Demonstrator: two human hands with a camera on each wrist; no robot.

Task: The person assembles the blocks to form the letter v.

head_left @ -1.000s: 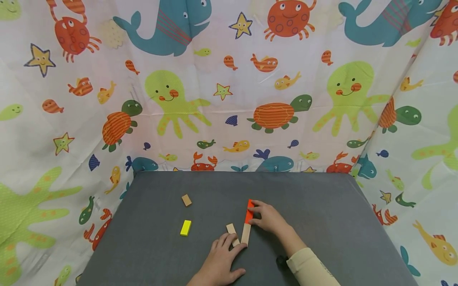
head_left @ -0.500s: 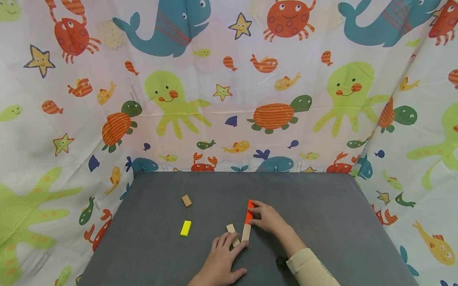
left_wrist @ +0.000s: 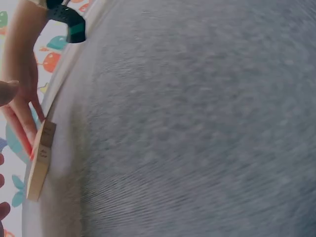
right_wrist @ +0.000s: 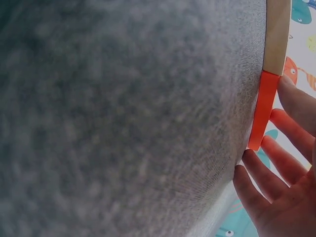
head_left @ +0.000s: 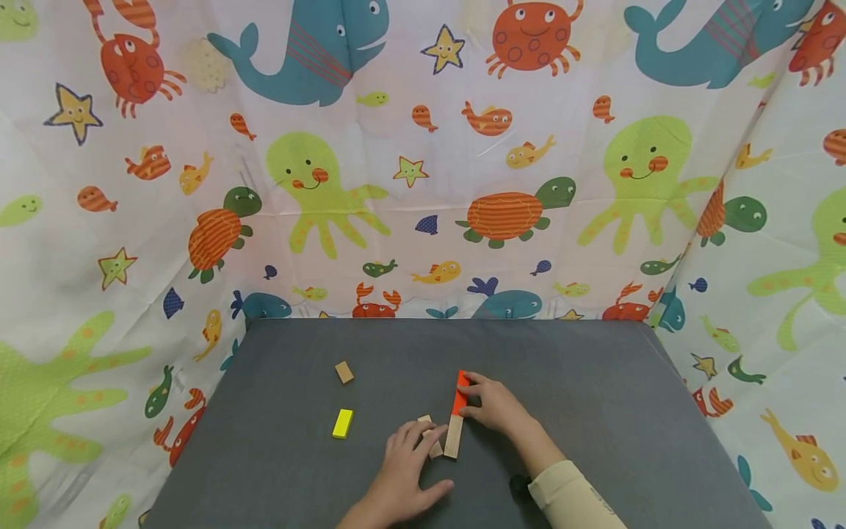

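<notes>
An orange block (head_left: 460, 393) and a plain wooden block (head_left: 453, 438) lie end to end in a line. My right hand (head_left: 497, 405) touches the orange block along its right side, fingers spread; the right wrist view shows the thumb near the joint between orange block (right_wrist: 264, 108) and wooden block (right_wrist: 277, 37). Left of the line lies another wooden block (head_left: 435, 449) at a slant, partly hidden by the fingers of my left hand (head_left: 403, 477). That hand is loosely spread; whether its fingertips touch the slanted block I cannot tell.
A yellow block (head_left: 342, 424) and a small wooden block (head_left: 344, 372) lie farther left on the grey table (head_left: 562, 360). A small dark object (head_left: 521, 485) sits by the right sleeve (head_left: 575, 494). A sea-animal curtain (head_left: 423, 242) surrounds the table's back and sides.
My left hand has drawn slightly left and away from the near end of the in-line wooden block, which now shows fully. The right hand stays on the orange block.
</notes>
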